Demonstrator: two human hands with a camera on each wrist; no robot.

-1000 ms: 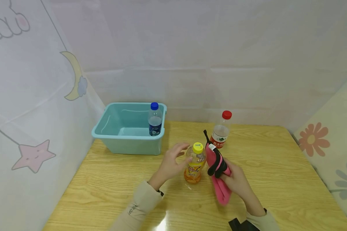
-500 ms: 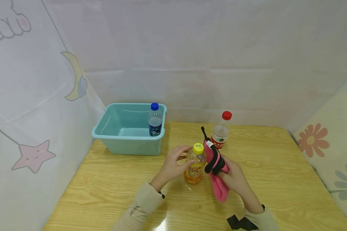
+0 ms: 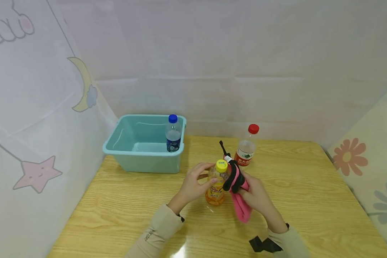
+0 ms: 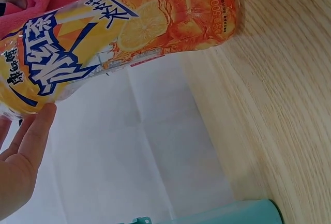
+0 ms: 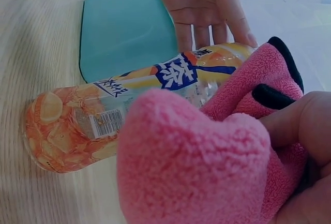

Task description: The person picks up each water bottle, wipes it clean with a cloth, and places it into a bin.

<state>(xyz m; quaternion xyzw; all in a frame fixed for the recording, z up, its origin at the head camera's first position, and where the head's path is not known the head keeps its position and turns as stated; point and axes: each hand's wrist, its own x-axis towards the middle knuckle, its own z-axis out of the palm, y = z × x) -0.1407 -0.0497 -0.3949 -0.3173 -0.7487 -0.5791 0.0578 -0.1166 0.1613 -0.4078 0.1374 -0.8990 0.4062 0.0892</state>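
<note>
An upright iced tea bottle (image 3: 215, 190) with a yellow cap and orange liquid stands on the table between the hands. My left hand (image 3: 193, 181) holds it from the left around its upper part, thumb in front and fingers behind; in the left wrist view fingertips (image 4: 41, 123) touch its label. My right hand (image 3: 256, 191) grips a folded pink cloth (image 5: 196, 162) with black edging and a black loop. The cloth lies against the bottle's right side and hides part of it, and some right fingers are hidden by it.
Behind on the left stands a light blue plastic basin (image 3: 151, 163) with a blue-capped bottle (image 3: 173, 138) upright inside its right end. A red-capped water bottle (image 3: 245, 150) stands behind the cloth. The wooden table (image 3: 309, 186) meets a white cloth backdrop (image 3: 213, 100).
My left thumb and fingers have closed in on the tea bottle. My right hand has moved left with the pink cloth, from beside the bottle to against it.
</note>
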